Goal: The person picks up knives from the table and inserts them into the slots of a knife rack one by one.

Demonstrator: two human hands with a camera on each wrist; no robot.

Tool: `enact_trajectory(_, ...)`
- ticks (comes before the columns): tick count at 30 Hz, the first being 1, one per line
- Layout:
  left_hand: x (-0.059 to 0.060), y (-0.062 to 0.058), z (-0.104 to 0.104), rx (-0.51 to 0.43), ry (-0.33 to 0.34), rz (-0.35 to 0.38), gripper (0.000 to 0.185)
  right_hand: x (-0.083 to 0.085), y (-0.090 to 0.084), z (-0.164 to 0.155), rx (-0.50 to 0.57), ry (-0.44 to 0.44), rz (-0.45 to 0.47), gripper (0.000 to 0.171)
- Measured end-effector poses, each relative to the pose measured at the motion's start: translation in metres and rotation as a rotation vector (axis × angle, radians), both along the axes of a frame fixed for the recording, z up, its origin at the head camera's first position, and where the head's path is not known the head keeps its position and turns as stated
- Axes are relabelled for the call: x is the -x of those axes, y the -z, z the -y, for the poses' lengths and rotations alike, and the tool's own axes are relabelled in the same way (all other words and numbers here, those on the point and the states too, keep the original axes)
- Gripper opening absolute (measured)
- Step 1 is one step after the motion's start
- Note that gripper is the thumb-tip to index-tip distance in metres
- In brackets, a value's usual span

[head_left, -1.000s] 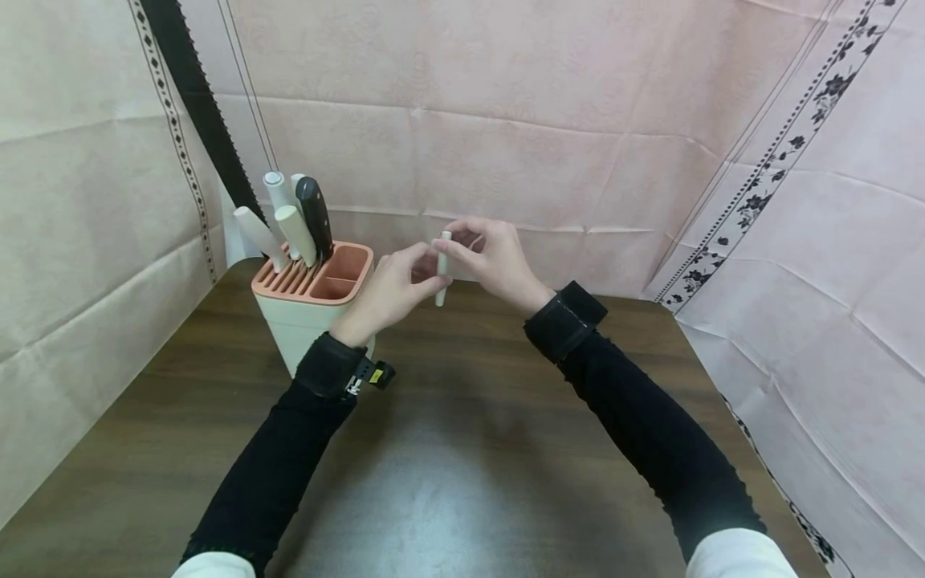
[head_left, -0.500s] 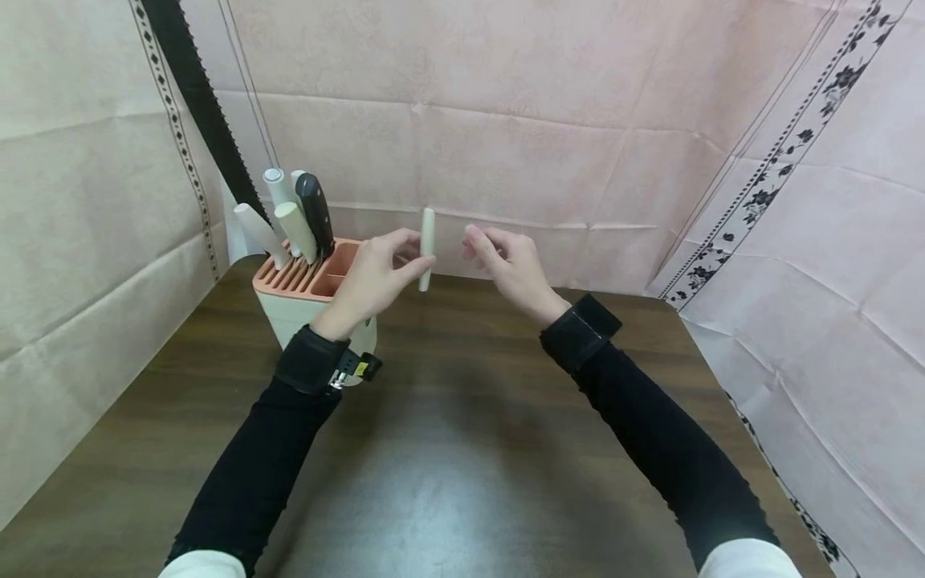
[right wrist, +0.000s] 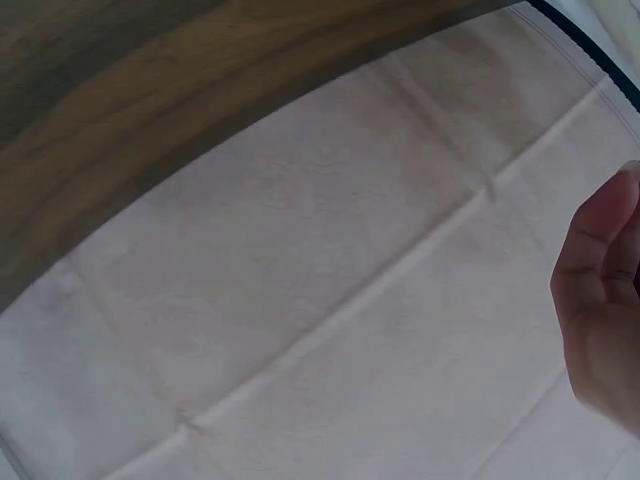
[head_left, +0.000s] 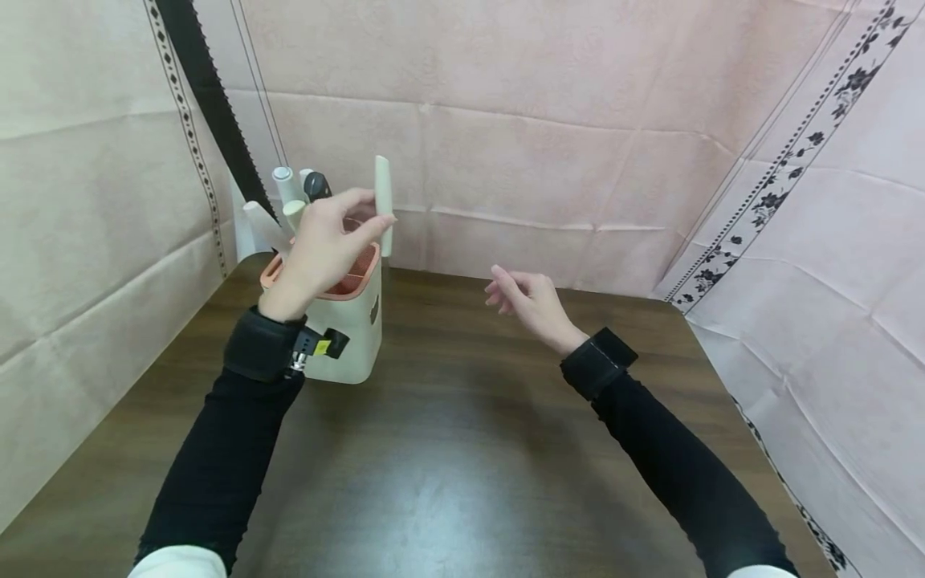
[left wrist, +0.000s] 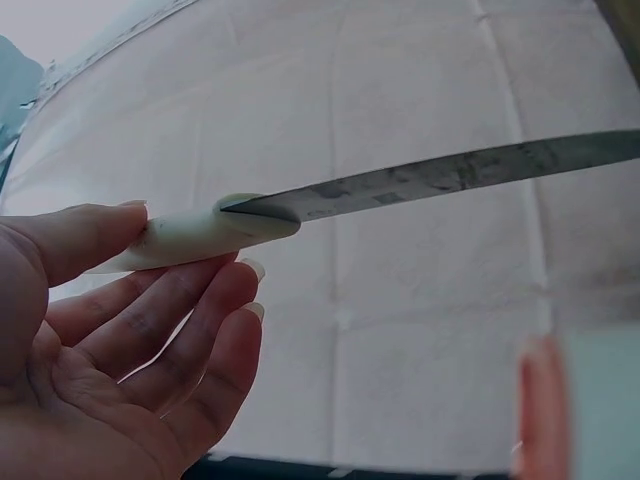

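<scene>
My left hand [head_left: 321, 245] pinches a knife by its pale green handle [head_left: 383, 189], held upright just right of a knife block. The left wrist view shows thumb and fingers on that handle and the bare grey blade [left wrist: 440, 175] of the knife. Below and behind the hand stands the knife block [head_left: 350, 337], pale green with an orange slotted top, partly hidden by the hand. My right hand [head_left: 533, 305] hovers over the table's far side with loosely curled fingers, holding nothing. Only part of it shows at the right wrist view's edge [right wrist: 600, 310].
Several handles stick up from the block's slots, among them a white handle [head_left: 265, 225] and a black handle [head_left: 316, 186]. The brown wooden table [head_left: 448, 449] spreads in front. A pale cloth [head_left: 535, 160] hangs behind the table.
The right hand has let go of the knife and drawn back to the right and nearer. The left hand has carried the knife left and up, close to the block.
</scene>
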State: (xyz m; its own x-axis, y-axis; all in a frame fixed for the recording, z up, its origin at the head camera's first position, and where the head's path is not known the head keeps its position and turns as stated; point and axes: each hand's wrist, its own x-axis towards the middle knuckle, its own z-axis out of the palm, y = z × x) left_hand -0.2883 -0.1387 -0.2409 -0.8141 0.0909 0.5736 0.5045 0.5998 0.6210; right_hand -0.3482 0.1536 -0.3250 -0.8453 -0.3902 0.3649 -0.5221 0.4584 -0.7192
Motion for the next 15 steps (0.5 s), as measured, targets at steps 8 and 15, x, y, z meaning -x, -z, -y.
enact_trajectory(8,-0.011,-0.031,0.020,-0.035,-0.078,-0.053,0.031,0.002,0.009,-0.011,-0.007,-0.004,0.052,0.048)
enact_trajectory(15,-0.017,-0.044,0.041,-0.057,-0.148,-0.075,0.031,-0.006,0.003,-0.011,-0.008,-0.026,0.080,0.044)
